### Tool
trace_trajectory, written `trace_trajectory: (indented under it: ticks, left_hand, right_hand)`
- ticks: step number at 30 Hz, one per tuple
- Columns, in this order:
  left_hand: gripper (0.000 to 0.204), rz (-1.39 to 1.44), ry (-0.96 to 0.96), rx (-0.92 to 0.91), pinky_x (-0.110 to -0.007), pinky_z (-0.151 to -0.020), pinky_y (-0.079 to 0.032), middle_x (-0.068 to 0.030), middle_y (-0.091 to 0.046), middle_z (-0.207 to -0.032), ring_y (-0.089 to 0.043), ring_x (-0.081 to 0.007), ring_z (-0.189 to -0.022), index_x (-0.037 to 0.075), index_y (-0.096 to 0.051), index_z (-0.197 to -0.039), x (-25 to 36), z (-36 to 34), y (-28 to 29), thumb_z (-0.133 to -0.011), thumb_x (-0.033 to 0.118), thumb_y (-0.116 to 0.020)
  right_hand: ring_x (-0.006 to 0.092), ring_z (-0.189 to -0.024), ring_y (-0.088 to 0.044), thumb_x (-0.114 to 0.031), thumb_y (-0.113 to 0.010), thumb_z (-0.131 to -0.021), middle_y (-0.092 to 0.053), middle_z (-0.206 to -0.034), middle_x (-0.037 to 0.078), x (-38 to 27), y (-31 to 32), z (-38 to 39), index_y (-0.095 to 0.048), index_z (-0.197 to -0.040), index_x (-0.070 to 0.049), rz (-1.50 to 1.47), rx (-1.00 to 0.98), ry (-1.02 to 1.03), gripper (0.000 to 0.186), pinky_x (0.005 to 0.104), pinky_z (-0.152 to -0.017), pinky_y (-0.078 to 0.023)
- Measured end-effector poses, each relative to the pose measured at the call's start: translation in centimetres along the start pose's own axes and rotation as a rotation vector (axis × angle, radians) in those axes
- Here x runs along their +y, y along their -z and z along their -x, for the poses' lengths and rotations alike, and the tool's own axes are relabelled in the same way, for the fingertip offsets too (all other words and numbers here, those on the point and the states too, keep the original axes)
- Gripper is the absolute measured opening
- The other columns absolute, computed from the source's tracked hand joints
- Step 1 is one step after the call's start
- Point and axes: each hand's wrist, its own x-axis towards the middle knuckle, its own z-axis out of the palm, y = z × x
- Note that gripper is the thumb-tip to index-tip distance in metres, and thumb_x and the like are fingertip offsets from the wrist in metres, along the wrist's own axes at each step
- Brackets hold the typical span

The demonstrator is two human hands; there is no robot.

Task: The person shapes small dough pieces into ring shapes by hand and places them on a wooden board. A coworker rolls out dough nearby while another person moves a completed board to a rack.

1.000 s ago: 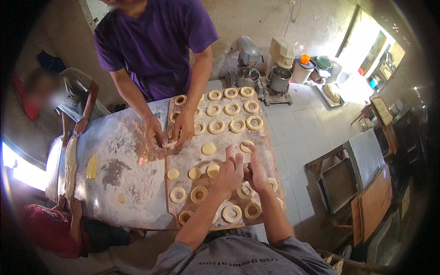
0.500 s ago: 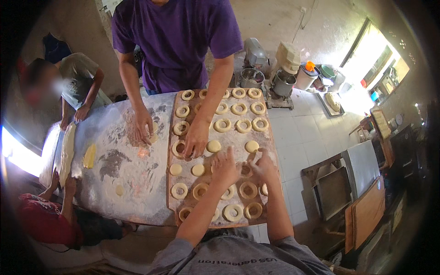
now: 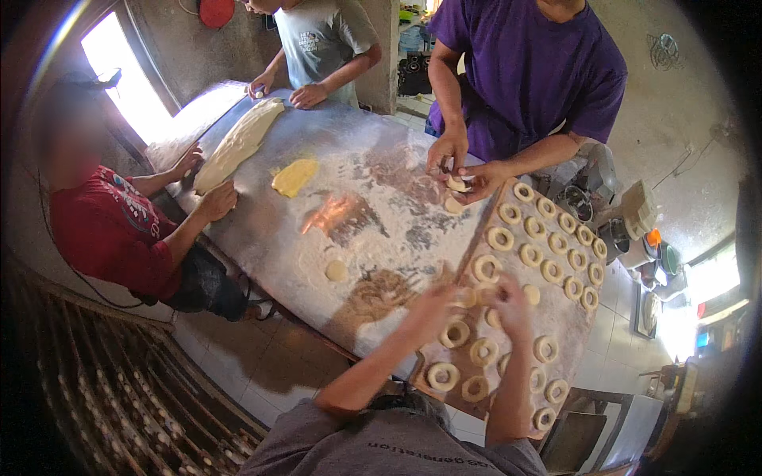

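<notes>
My left hand [image 3: 436,316] and my right hand [image 3: 508,308] are close together above the left part of the wooden board [image 3: 520,324]. Both are slightly smeared by motion, with fingers curled. At the left fingertips shows a pale piece of dough [image 3: 467,297]; whatever the right fingers grip is hidden. Rows of dough rings [image 3: 442,376] lie around my hands. A small round dough disc [image 3: 531,294] sits just right of my right hand. Across from me, a co-worker in purple holds another dough piece [image 3: 458,184] with both hands.
A floured metal table [image 3: 270,238] adjoins the board on the left. It carries a yellow slab [image 3: 294,177], a dough disc [image 3: 336,270] and a long dough strip [image 3: 240,146], with two more people beside it. Mixers [image 3: 611,230] stand beyond the board.
The view has swung left. My hands have come up from the discs and drawn together. The co-worker in purple has moved both hands together around a dough piece by the board's edge.
</notes>
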Motion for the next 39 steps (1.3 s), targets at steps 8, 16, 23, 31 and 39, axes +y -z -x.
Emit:
trace_trajectory:
  ticks: [8, 16, 23, 31, 39]
  left_hand:
    - [0.028, -0.602, 0.012, 0.235, -0.046, -0.078, -0.049, -0.019, -0.06, -0.105, -0.061, -0.037, -0.095, 0.003, -0.055, -0.113, -7.2, 4.2, 15.9, -0.087, 0.011, -0.061]
    - [0.028, -0.299, 0.224, 0.314, -0.043, -0.069, -0.052, -0.0176, -0.068, -0.087, -0.067, -0.0337, -0.079, 0.001, -0.062, -0.107, -6.9, 2.1, 17.6, -0.089, 0.022, -0.064]
    - [0.031, 0.144, 0.22, 0.161, -0.034, -0.078, -0.053, -0.0114, -0.071, -0.092, -0.069, -0.0195, -0.089, -0.001, -0.066, -0.105, -2.0, 2.4, 20.8, -0.084, 0.022, -0.072]
    - [0.037, -0.303, -0.088, 0.316, -0.041, -0.079, -0.05, -0.0148, -0.061, -0.101, -0.062, -0.0329, -0.09, 0.0, -0.054, -0.115, -4.0, 1.9, 19.1, -0.08, -0.001, -0.063]
    - [0.032, 0.786, -0.233, 0.391, -0.034, -0.077, -0.045, -0.0074, -0.052, -0.099, -0.053, -0.0196, -0.087, 0.004, -0.046, -0.118, -8.9, 2.5, 14.5, -0.089, 0.008, -0.056]
  right_hand:
    - [0.0283, -0.095, -0.06, -0.02, -0.067, -0.079, -0.062, -0.093, 0.011, -6.1, -21.6, -6.6, -0.067, -0.098, -0.011, 0.653, 0.066, 0.359, 0.021, 0.0401, -0.084, -0.047]
    - [0.0169, -0.084, -0.058, -0.008, -0.069, -0.081, -0.059, -0.091, 0.005, -7.4, -20.2, -7.0, -0.051, -0.099, -0.007, -0.022, -0.354, 0.009, 0.026, 0.0335, -0.073, -0.048]
    - [0.0183, -0.091, -0.062, -0.003, -0.067, -0.083, -0.062, -0.099, 0.01, -11.4, -19.2, -3.8, -0.042, -0.114, -0.006, -0.461, -0.339, -0.026, 0.04, 0.0328, -0.078, -0.05]
    - [0.0249, -0.102, -0.059, -0.014, -0.066, -0.086, -0.058, -0.111, 0.013, -11.9, -22.3, -3.8, -0.048, -0.121, -0.002, -0.008, -0.012, 0.233, 0.041, 0.0388, -0.084, -0.049]
    - [0.0154, -0.101, -0.059, -0.009, -0.056, -0.089, -0.061, -0.114, 0.008, -8.1, -18.8, -1.7, -0.051, -0.125, -0.008, -0.691, -0.269, 0.008, 0.036, 0.0323, -0.083, -0.049]
